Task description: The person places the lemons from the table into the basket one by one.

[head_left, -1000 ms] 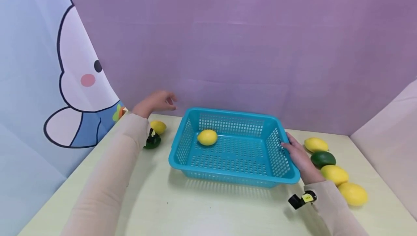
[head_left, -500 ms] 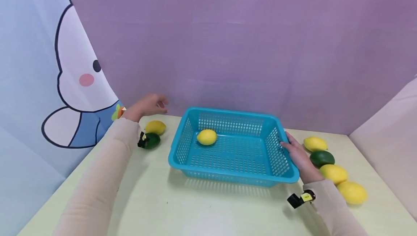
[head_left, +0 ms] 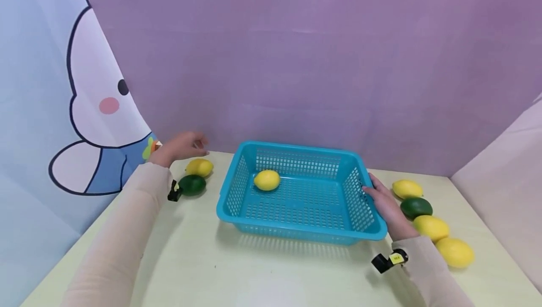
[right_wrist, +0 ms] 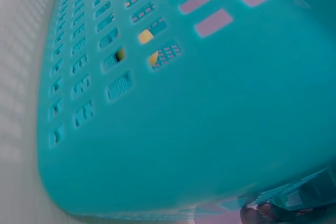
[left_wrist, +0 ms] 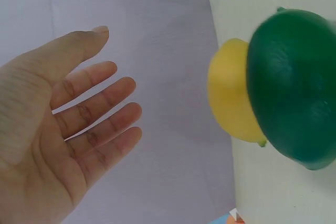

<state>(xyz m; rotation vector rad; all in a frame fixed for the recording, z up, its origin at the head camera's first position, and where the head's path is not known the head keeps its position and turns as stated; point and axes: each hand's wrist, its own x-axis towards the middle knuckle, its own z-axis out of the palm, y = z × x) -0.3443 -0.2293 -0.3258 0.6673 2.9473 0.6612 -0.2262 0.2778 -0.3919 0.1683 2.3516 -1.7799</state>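
Observation:
My left hand hovers at the far left of the table, fingers relaxed and holding nothing. Just beyond the wrist lie a yellow lemon and a dark green lime-like fruit. In the left wrist view, the palm and loosely extended fingers stay apart from the lemon and the green fruit. My right hand grips the right rim of a turquoise perforated basket. One lemon lies inside the basket, near its left side. The basket wall fills most of the right wrist view.
Beside my right forearm runs a row of fruit: a lemon, a green fruit and two more lemons. A purple cloth stands behind the table, with a cartoon-printed cloth at left.
My left hand has moved left and slightly down, away from the basket and closer over the left lemon. My right hand and the basket have stayed in place.

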